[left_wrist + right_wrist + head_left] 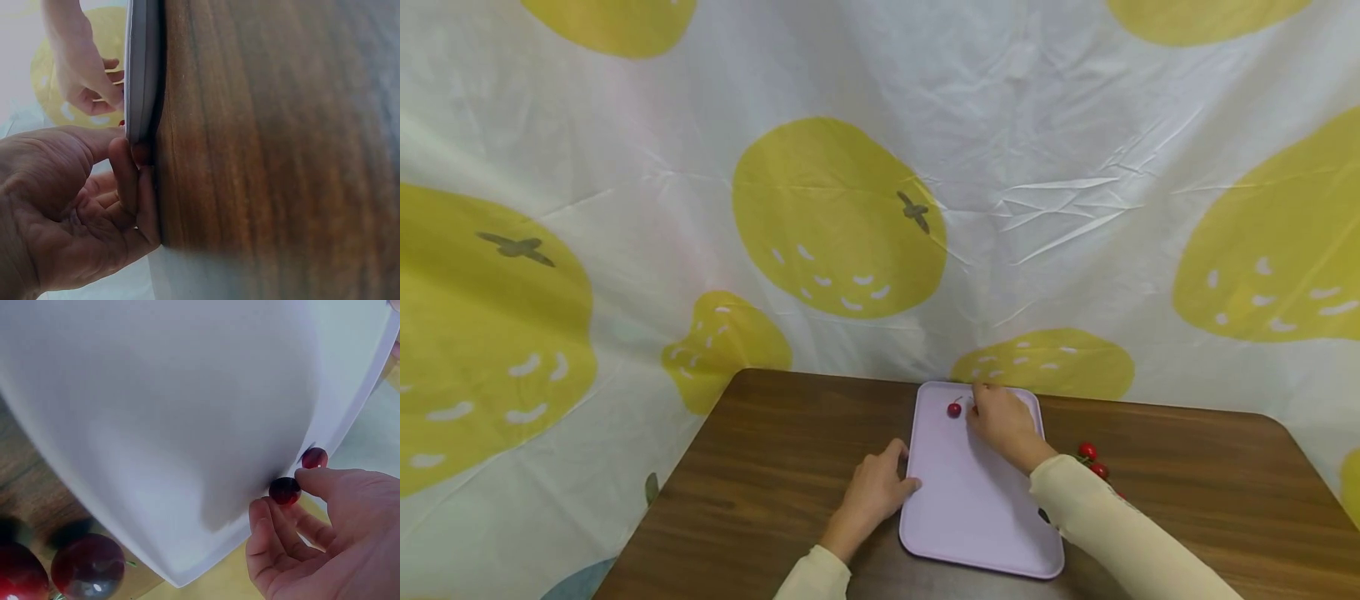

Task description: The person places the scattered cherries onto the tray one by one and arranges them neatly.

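A lilac tray (973, 500) lies lengthwise on the brown wooden table. My left hand (877, 483) grips its left rim, thumb over the edge and fingers bent against the side, as the left wrist view shows. Over the tray's far end is my right hand (1003, 421), which pinches a dark red cherry (285, 491) between thumb and fingertips, close above the surface. In the head view this cherry is hidden by the hand. Another red cherry (954, 410), its thin stem pointing up, rests on the tray just left of the right hand.
Several red cherries (1087, 451) with green stems lie on the table (1187, 475) right of the tray, partly behind the right sleeve. At the table's far edge hangs a white curtain (1060, 250) printed with yellow fruit.
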The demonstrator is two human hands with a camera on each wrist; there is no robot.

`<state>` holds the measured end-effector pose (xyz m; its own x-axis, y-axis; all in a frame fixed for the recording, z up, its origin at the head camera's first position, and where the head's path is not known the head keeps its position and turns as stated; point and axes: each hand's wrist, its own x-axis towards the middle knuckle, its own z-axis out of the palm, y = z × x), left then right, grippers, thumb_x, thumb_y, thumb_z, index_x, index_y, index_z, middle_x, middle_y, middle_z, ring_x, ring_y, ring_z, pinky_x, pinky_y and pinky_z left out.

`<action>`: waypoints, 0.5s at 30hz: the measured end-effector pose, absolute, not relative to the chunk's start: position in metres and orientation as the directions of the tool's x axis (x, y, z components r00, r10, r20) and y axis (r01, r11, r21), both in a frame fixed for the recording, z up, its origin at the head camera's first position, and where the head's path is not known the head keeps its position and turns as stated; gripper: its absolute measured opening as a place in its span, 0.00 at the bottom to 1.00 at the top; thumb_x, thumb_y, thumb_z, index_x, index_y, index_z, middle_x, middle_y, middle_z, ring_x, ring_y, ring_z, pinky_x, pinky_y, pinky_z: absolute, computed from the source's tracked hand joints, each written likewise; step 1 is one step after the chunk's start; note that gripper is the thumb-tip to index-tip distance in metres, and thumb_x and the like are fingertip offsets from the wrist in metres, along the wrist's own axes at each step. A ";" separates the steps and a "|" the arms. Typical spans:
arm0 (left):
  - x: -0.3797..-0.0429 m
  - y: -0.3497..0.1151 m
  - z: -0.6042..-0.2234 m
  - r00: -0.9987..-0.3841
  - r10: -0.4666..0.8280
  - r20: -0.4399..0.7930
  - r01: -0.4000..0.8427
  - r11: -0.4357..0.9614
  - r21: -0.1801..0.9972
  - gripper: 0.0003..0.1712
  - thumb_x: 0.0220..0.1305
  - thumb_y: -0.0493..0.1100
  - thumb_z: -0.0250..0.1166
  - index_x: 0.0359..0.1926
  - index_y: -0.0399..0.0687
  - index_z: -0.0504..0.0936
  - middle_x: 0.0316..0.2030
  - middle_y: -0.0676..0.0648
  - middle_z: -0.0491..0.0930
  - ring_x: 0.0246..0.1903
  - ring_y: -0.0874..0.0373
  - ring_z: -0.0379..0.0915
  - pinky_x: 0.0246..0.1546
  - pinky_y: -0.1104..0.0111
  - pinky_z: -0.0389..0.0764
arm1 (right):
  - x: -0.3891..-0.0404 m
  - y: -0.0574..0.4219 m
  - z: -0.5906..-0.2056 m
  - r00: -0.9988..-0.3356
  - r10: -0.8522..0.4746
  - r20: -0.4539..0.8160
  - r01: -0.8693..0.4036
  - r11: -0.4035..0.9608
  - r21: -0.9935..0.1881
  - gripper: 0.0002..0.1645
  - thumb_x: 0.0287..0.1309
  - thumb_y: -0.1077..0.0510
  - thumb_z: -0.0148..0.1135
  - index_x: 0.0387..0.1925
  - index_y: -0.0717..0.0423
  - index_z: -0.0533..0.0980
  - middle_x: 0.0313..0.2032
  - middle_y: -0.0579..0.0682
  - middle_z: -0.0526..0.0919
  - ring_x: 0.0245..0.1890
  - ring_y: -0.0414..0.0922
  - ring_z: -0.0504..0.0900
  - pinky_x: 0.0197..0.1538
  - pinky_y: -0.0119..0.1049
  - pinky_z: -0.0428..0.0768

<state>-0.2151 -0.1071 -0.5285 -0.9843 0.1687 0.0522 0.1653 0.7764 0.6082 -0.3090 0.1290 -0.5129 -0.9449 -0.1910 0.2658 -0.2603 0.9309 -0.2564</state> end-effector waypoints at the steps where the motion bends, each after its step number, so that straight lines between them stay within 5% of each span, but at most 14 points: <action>1: -0.215 -0.107 -0.529 -0.984 0.168 0.055 0.166 0.778 0.605 0.23 0.60 0.44 0.78 0.53 0.46 0.79 0.18 0.50 0.75 0.22 0.56 0.70 0.25 0.61 0.71 | -0.309 0.129 -0.513 -0.947 -0.188 0.262 -0.257 0.930 -0.262 0.08 0.60 0.61 0.66 0.34 0.57 0.73 0.32 0.60 0.82 0.27 0.57 0.81 0.30 0.55 0.79; 15: -0.215 -0.107 -0.531 -0.984 0.158 0.083 0.176 0.790 0.587 0.23 0.60 0.45 0.78 0.53 0.47 0.79 0.18 0.50 0.75 0.22 0.56 0.71 0.25 0.60 0.71 | -0.310 0.130 -0.512 -0.956 -0.196 0.218 -0.255 0.924 -0.285 0.13 0.59 0.58 0.74 0.34 0.56 0.75 0.29 0.55 0.83 0.28 0.53 0.82 0.33 0.53 0.80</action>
